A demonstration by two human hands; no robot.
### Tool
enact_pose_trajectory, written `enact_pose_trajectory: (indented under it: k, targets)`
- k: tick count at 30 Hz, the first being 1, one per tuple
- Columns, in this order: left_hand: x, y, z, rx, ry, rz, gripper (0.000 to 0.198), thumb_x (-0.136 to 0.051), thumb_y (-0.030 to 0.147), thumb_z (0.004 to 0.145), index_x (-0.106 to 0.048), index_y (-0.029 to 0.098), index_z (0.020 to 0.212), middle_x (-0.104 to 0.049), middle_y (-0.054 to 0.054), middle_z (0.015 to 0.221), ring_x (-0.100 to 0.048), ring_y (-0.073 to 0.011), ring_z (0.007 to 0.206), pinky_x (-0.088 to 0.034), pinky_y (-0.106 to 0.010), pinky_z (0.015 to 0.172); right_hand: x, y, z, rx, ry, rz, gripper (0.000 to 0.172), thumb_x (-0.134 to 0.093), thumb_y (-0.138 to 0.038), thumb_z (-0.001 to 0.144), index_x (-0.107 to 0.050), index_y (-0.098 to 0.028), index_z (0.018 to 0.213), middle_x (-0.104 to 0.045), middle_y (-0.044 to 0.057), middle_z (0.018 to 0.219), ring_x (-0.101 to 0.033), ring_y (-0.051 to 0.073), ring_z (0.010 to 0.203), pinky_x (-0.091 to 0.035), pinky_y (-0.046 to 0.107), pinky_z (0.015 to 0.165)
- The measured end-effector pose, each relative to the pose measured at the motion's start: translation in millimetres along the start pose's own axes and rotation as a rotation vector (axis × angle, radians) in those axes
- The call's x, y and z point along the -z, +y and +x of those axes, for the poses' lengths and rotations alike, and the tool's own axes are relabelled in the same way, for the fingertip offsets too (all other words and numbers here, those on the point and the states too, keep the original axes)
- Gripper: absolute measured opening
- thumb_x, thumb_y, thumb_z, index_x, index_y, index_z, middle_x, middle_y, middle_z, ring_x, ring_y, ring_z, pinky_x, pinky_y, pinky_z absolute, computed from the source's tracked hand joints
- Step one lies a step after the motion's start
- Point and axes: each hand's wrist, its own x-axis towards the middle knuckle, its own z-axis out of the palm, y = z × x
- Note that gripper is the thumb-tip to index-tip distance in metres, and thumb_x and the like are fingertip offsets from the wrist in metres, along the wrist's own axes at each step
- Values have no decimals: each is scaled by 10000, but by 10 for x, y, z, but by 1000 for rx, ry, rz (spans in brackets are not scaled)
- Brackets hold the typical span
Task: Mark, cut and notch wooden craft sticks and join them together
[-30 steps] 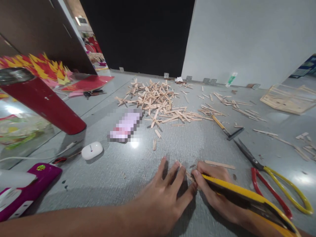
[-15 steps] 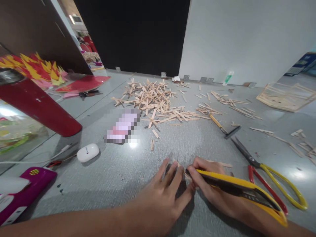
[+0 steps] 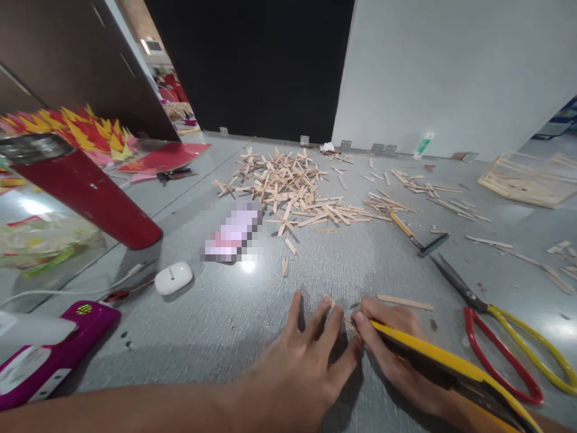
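My left hand (image 3: 306,355) lies on the grey table with its fingers spread, pinning a small wooden stick (image 3: 348,323) between middle fingers and thumb. Close against it, my right hand (image 3: 383,334) is closed around a yellow-and-black utility knife (image 3: 433,355). The front of the knife meets the stick near my left thumb; its blade is hidden by my fingers. Just beyond my right hand lies a loose wooden stick (image 3: 404,302). Farther back is a heap of wooden sticks (image 3: 288,180), many joined into crosses.
On the right are scissors (image 3: 491,307), a small yellow-handled cutter (image 3: 406,231) and a wooden stick frame (image 3: 518,183). A white oval case (image 3: 174,278), a blurred phone (image 3: 234,231), a red flask (image 3: 99,192) and a purple device (image 3: 81,325) stand to the left. Panels (image 3: 252,66) rise behind.
The view has shifted slightly, so the table's things appear a little farther right. My hands keep nearly the same hold, with the knife's handle now lower in view.
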Motion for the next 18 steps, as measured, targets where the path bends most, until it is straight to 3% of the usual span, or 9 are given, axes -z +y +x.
enact_pose_trajectory:
  k: [5, 13, 18]
  targets:
    - [4, -21, -1, -8, -23, -30, 563, -408, 265, 1097, -371, 34, 1610, -541, -346, 1506, -543, -514, 1396, -465, -776, 1029, 38, 35, 14, 11, 9, -23, 347, -471, -300, 1094, -414, -277, 752, -510, -56, 581, -533, 145, 482, -457, 264, 490]
    - [-60, 9, -25, -4, 2, -32, 572, -447, 271, 1078, -388, 42, 1599, -521, -355, 1522, -533, -528, 1401, -490, -761, 1014, -19, 58, -47, 17, 88, -25, 320, -470, -308, 1100, -540, -291, 789, -554, -39, 587, -543, 183, 478, -483, 309, 509]
    - [-81, -14, -22, 7, 38, -42, 571, -414, 274, 1079, -387, 53, 1605, -552, -337, 1499, -560, -506, 1385, -515, -720, 1006, 72, -45, 39, -2, 43, -34, 375, -451, -316, 1101, -462, -280, 728, -526, -53, 579, -544, 164, 496, -482, 294, 535]
